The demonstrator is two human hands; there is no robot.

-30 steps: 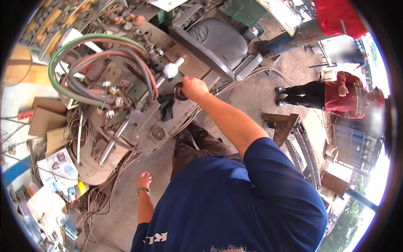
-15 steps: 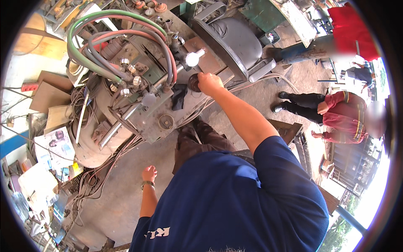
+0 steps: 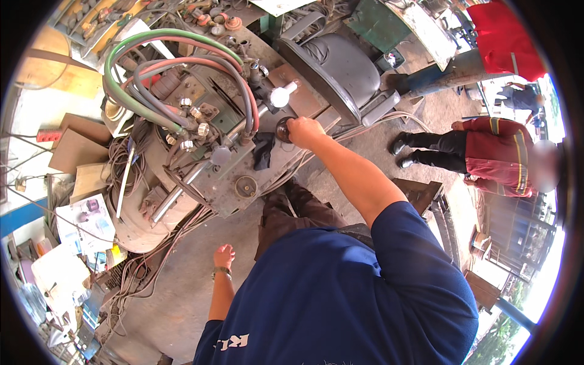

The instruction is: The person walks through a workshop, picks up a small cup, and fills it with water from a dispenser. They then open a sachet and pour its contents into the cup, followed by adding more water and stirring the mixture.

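My right hand [image 3: 306, 133] is closed on the edge of a dark, round, disc-like piece [image 3: 283, 130] over the machine's near right corner; its exact kind is unclear. Just left of it lies a crumpled black cloth-like item [image 3: 263, 149]. Beyond my fingers, a bright white round knob [image 3: 280, 97] sits at the end of a metal bar. Nearer me, a small round handwheel [image 3: 246, 187] is set on the grey machine body [image 3: 225, 198]. My left hand [image 3: 224, 257] hangs low over the floor, fingers loosely bent, with nothing visible in it and a watch [image 3: 221, 272] on the wrist.
Green and red hoses [image 3: 140, 38] arch over brass-coloured valves [image 3: 202, 129]. A black office chair [image 3: 347, 67] stands beyond. Cables [image 3: 365, 121] run along the floor. To the right stand a person in a maroon jacket [image 3: 496, 149] and another in red [image 3: 505, 39].
My right hand stays on the dark round piece, which now shows at a different tilt. The whole view has shifted slightly. The person in maroon has turned and lowered their arms.
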